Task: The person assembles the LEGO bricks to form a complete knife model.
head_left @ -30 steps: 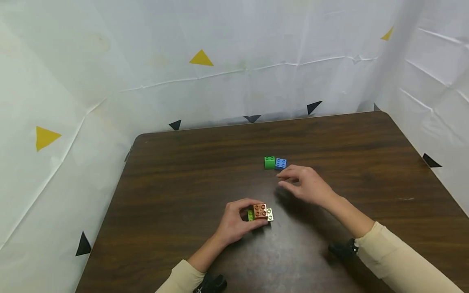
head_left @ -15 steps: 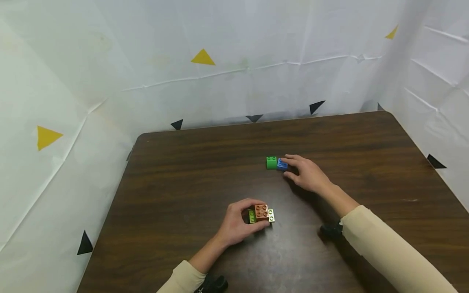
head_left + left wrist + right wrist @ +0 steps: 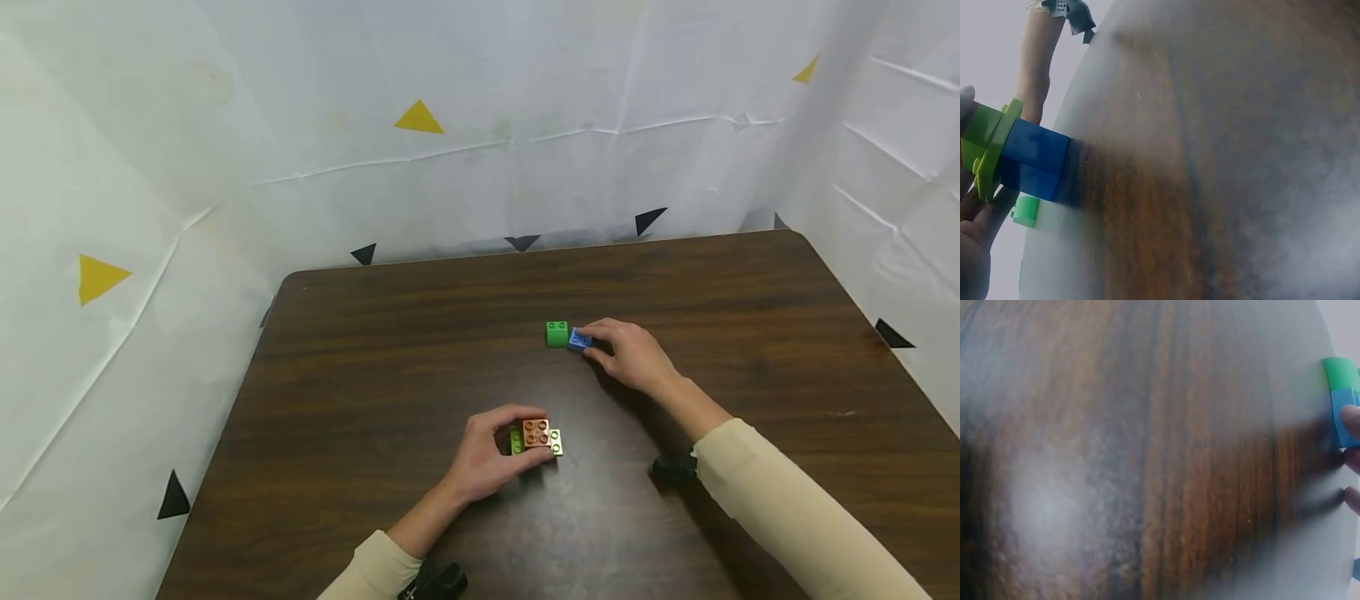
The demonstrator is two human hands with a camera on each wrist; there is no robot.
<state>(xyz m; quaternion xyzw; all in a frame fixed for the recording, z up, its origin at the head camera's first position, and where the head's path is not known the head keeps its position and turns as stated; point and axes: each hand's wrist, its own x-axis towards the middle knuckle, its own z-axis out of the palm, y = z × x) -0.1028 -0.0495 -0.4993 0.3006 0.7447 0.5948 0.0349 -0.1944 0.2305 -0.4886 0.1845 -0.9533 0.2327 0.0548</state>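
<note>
Near the middle of the table, my left hand (image 3: 483, 458) grips a small stack of toy building bricks between thumb and fingers. An orange brick (image 3: 536, 432) tops the stack, over a wider lime-green piece (image 3: 557, 442). The left wrist view shows a dark blue brick (image 3: 1035, 156) at the bottom of this stack, the side nearest the tabletop. Farther back, my right hand (image 3: 633, 354) pinches a lighter blue brick (image 3: 578, 340) with thumb and fingertips, partly covering it. A green brick (image 3: 557, 334) with a rounded side stands just left of that blue brick.
The dark wood-grain table (image 3: 390, 358) has rounded far corners. White sheeting (image 3: 525, 67) with yellow and black triangles rises behind it and along both sides. A dark device (image 3: 673, 468) is strapped at the right wrist.
My right hand has reached forward onto the lighter blue brick and now pinches it; that brick has turned slightly and shifted a little. The left hand holds its stack nearly still.
</note>
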